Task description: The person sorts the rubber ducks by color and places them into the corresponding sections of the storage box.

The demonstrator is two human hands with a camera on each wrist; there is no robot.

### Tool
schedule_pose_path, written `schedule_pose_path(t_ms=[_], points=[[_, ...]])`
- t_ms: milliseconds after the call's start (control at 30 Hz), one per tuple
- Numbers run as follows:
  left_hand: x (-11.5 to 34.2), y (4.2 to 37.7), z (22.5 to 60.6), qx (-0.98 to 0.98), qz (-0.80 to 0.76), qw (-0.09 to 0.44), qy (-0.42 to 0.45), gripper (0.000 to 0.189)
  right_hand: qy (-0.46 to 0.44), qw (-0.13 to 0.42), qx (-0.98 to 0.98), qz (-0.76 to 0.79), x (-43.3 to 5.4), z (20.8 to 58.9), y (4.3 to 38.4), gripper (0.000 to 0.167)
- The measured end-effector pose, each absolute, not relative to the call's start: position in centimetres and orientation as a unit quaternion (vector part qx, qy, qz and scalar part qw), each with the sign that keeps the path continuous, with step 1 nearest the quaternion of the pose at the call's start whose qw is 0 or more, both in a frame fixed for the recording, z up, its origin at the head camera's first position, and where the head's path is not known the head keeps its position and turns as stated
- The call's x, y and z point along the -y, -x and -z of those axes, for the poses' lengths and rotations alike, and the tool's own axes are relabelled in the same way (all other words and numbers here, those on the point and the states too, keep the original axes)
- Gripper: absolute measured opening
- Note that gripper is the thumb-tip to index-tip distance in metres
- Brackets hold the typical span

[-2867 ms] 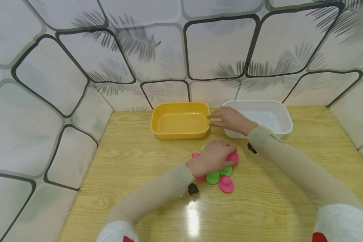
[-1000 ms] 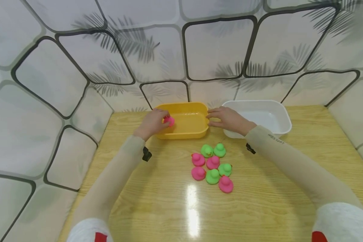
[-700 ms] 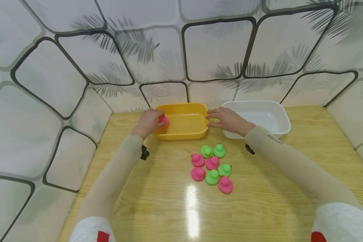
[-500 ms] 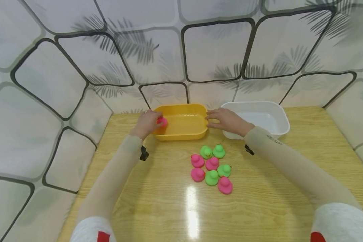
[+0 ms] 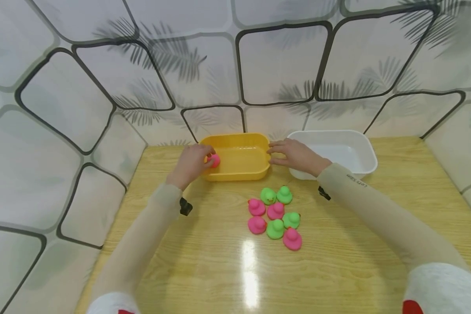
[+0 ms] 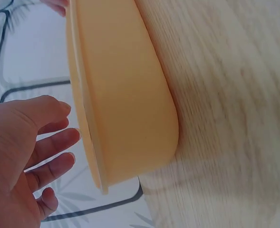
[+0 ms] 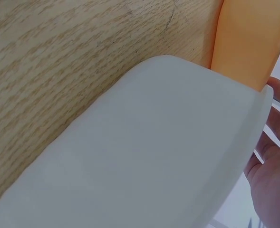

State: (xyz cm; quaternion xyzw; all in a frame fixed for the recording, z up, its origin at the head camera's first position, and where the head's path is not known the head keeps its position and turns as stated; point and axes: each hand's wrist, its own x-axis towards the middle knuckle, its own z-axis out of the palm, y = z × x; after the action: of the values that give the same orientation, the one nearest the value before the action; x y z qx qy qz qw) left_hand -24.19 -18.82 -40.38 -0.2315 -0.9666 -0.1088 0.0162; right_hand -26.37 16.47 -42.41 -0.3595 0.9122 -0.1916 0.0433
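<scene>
A pink duck [image 5: 214, 160] lies inside the left end of the yellow tub [image 5: 239, 175]. My left hand [image 5: 190, 163] is just beside it at the tub's left rim. In the left wrist view the left hand [image 6: 21, 156] shows loosely straight fingers with nothing in them, next to the yellow tub [image 6: 125, 95]. My right hand [image 5: 294, 155] touches the tub's right rim with its fingertips, between it and the white tub [image 5: 370, 158]. Several pink and green ducks [image 5: 275, 216] sit clustered on the wooden table [image 5: 204, 261].
The white tub [image 7: 154, 142] looks empty and stands against the yellow tub [image 7: 249, 42], with my right hand [image 7: 273, 175] at their far side. Patterned walls close in the table at the back and both sides.
My left hand took a pink duck from the cluster and carried it to the yellow tub's left end. Its fingers have now drawn back off the duck. The right hand stayed at the rim.
</scene>
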Motion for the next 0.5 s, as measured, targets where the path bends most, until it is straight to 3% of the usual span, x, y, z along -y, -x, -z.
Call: schedule_pose_path(t_ms=[200,500], points=[[18.1,22.1,40.7,0.955,0.128,0.058,0.263,0.018,0.354,0.048,-0.915,0.188,-16.5,42.5,26.4,0.046],[16.5,18.8,40.9,0.941,0.125,0.081,0.302,0.023,0.355,0.047,-0.914,0.191,-16.5,42.6,26.5,0.045]])
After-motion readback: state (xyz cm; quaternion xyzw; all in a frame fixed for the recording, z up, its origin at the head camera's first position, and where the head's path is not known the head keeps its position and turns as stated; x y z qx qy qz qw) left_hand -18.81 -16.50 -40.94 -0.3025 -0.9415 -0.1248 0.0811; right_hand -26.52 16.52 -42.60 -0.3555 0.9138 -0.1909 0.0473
